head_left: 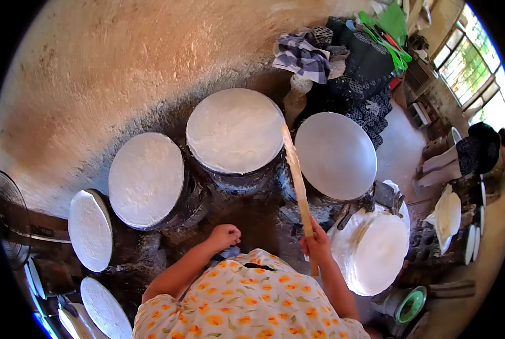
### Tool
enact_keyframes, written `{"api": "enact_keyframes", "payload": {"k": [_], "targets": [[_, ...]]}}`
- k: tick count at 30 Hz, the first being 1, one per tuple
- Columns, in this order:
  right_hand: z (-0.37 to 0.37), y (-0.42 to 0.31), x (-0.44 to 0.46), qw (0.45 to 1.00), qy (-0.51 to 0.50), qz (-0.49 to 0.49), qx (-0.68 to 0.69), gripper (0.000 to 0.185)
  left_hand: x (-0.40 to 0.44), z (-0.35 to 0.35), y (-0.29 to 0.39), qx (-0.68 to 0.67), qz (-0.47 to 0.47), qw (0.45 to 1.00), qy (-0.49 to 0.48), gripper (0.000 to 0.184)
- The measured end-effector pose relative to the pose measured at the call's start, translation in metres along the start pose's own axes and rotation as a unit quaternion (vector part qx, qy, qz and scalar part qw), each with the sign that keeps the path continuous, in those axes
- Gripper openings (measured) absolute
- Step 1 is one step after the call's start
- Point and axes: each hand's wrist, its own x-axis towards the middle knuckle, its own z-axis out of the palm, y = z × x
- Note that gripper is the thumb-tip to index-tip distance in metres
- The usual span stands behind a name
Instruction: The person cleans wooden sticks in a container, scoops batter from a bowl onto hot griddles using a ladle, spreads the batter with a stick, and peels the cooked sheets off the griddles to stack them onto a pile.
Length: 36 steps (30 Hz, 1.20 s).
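Note:
My right hand (317,244) is wrapped around a long flat wooden stick (297,181), its whitened upper end at the right rim of a round flat pan covered with a white layer (235,130). Right of the stick is a bare, smooth grey round pan (336,155). My left hand (225,236) is curled closed in front of my waist, apart from the pans; what it holds, if anything, is hidden. To the left lies another white-covered round pan (146,181). A stack of thin white round sheets (379,251) sits near my right forearm.
A dark griddle-like column with green scissors-like handles (396,53) and a checked cloth (303,56) stand at the back. More white-covered discs (91,231) line the left, near a fan (8,217). A green-lined bowl (412,305) is lower right. Another person (473,152) is far right.

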Motion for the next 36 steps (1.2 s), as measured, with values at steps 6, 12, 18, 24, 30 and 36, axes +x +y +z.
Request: {"api": "enact_keyframes", "payload": {"k": [6,12,18,24,30,36], "targets": [[0.069,-0.032,0.045,0.994,-0.046,0.049,0.088,0.073,-0.029,-0.07,-0.031,-0.066,-0.022,0.987,0.144,0.016],[0.106,-0.05,0.072,0.981,-0.189,0.031,-0.022,0.065,-0.07,-0.071,-0.058,-0.229,-0.019,0.943,0.24,0.014],[0.155,-0.054,0.091,0.909,-0.409,-0.028,-0.076,0.059,-0.153,-0.004,-0.12,-0.33,-0.034,0.845,0.421,0.014],[0.196,-0.02,0.072,0.805,-0.569,0.014,-0.166,0.06,-0.224,0.144,-0.178,-0.478,-0.126,0.696,0.522,0.015],[0.237,-0.01,0.011,0.681,-0.687,-0.035,-0.251,0.063,-0.254,0.224,-0.175,-0.504,-0.112,0.605,0.607,0.016],[0.271,0.003,-0.063,0.472,-0.765,-0.045,-0.436,0.058,-0.296,0.293,-0.194,-0.567,-0.082,0.524,0.63,0.017]]}}
